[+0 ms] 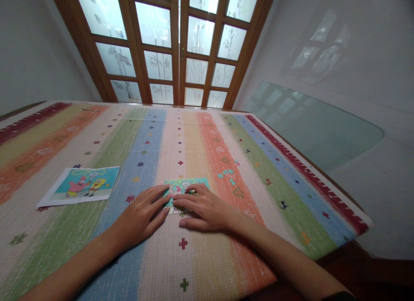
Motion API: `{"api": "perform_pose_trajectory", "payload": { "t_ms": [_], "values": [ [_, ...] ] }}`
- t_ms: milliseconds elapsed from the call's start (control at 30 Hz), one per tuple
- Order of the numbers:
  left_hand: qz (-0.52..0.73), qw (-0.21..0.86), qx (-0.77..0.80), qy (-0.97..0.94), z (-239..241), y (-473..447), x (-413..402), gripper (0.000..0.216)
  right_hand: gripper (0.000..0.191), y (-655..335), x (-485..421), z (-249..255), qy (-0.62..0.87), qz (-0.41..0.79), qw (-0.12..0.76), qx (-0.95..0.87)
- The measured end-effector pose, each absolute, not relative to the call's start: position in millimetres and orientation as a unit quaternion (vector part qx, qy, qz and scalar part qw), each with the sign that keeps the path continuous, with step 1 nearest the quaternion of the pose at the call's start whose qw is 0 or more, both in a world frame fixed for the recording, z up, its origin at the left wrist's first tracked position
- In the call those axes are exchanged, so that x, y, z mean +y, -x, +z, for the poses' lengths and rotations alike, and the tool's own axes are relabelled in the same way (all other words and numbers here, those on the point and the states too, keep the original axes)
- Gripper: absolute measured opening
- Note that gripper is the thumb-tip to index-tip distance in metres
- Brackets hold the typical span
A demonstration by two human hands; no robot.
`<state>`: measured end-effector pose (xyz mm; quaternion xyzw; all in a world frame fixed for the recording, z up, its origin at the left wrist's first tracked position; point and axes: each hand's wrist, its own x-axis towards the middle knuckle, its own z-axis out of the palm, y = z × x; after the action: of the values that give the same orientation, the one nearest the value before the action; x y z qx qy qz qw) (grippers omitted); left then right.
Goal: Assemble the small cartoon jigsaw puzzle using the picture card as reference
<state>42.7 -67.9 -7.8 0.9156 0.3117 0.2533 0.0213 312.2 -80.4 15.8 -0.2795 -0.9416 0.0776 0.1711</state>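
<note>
A partly covered jigsaw puzzle [176,184] with a turquoise cartoon picture lies flat on the striped tablecloth in front of me. My left hand [144,212] rests at its left edge, fingers stretched out and tips touching the border. Across its right and lower part lies my right hand [205,208], fingers spread and the forefinger arched. Whether a small piece sits under these fingertips is hidden. Several loose turquoise puzzle pieces [231,181] are scattered to the right of the puzzle, beyond my right hand.
On the left lies a white paper sheet [110,194] printed with a colourful cartoon picture. The striped tablecloth [168,258] covers the table. Wooden doors with frosted panes [158,59] stand behind it, and a pale wall [355,76] rises on the right.
</note>
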Motion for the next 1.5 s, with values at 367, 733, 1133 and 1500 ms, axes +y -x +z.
{"api": "perform_pose_trajectory", "payload": {
  "t_ms": [367, 733, 1133, 1500],
  "values": [
    [0.262, 0.013, 0.3, -0.917, -7.9, -43.2, -67.5, 0.031, 0.024, -388.6, -36.1, 32.5, 0.433, 0.009, 0.258, -0.864],
    [0.244, 0.018, 0.308, -0.919, -13.0, -39.9, -66.1, 0.034, 0.039, -487.5, -3.2, -0.3, 0.624, -0.025, 0.169, -0.762],
    [0.247, 0.026, 0.302, -0.92, -12.3, -39.8, -65.4, 0.034, 0.011, -496.4, -3.5, 9.7, 0.645, 0.04, 0.213, -0.733],
    [0.242, 0.022, 0.307, -0.92, -11.5, -41.0, -65.9, 0.034, 0.02, -402.6, -31.9, 30.7, 0.516, 0.273, 0.367, -0.724]
  ]
}}
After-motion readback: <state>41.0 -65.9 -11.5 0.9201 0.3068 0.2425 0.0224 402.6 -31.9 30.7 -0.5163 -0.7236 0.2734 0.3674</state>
